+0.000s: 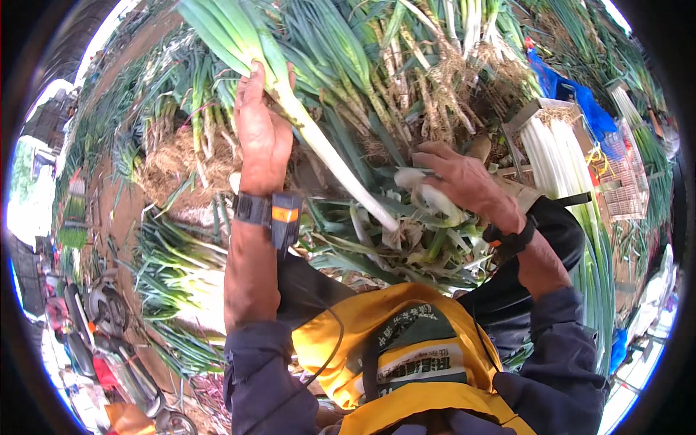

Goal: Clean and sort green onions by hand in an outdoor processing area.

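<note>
My left hand (263,138) is wrapped round a long green onion (319,141), high up where the leaves begin. Its green leaves (225,32) fan toward the upper left, and its white stalk slants down to the right, ending in the air in front of my knees. My right hand (467,181), a little blurred, has its fingers stretched out to the left, off the stalk. Pale strips of peel (442,203) show just under that hand; I cannot tell whether they touch it. Between my legs lies a heap of stripped leaves and skins (406,250).
Unpeeled green onions with rooty ends (449,87) pile up ahead. Cleaned white stalks (554,156) stand in a holder on the right, beside a blue plastic sheet (573,94) and a pale crate (625,174). More onions (181,275) lie at left, with a parked motorbike (109,341) beyond.
</note>
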`<act>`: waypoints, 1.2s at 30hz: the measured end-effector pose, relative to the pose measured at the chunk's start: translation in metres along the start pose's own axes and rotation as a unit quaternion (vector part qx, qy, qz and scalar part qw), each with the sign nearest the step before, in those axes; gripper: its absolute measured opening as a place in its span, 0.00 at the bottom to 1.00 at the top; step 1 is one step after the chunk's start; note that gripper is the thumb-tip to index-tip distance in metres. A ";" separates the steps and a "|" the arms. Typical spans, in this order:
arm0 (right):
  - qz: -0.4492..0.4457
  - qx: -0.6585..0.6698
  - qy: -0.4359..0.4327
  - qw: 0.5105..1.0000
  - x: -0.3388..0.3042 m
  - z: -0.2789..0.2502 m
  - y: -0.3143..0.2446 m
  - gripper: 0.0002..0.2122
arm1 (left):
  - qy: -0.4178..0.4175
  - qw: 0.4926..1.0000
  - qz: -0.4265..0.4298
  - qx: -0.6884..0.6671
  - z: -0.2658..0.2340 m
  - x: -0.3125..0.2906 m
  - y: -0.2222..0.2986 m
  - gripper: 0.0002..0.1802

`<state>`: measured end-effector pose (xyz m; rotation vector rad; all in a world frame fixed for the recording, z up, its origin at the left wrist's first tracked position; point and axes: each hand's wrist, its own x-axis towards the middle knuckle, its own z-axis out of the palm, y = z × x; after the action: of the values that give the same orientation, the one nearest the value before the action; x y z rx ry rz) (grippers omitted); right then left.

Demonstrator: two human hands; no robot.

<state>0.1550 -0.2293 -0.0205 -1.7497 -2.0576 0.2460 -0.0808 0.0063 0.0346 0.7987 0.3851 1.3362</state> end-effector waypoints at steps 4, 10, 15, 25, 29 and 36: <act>0.041 0.240 0.127 0.962 0.058 -0.028 -0.043 0.18 | -0.073 0.994 -0.075 -0.021 0.030 -0.018 -0.017 0.19; -0.034 0.496 0.195 0.846 0.118 -0.017 -0.037 0.07 | -0.130 0.982 -0.134 0.000 0.043 -0.030 -0.043 0.24; -0.039 0.586 0.179 0.790 0.111 -0.026 -0.041 0.11 | -0.209 0.968 -0.139 0.010 0.058 -0.039 -0.044 0.26; 0.001 0.536 0.149 0.831 0.101 -0.040 -0.018 0.12 | -0.186 0.974 -0.129 0.032 0.066 -0.041 -0.073 0.18; 0.011 0.502 0.170 0.848 0.108 -0.035 -0.027 0.10 | -0.131 0.985 -0.108 0.037 0.046 -0.023 -0.084 0.15; -0.030 0.582 0.263 0.769 0.096 0.003 -0.034 0.07 | -0.121 0.979 -0.043 0.161 0.074 -0.038 -0.056 0.21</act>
<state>0.1118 -0.1416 0.0102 -0.7982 -1.0604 0.7208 -0.0001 -0.0535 0.0384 1.1886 0.4420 1.0940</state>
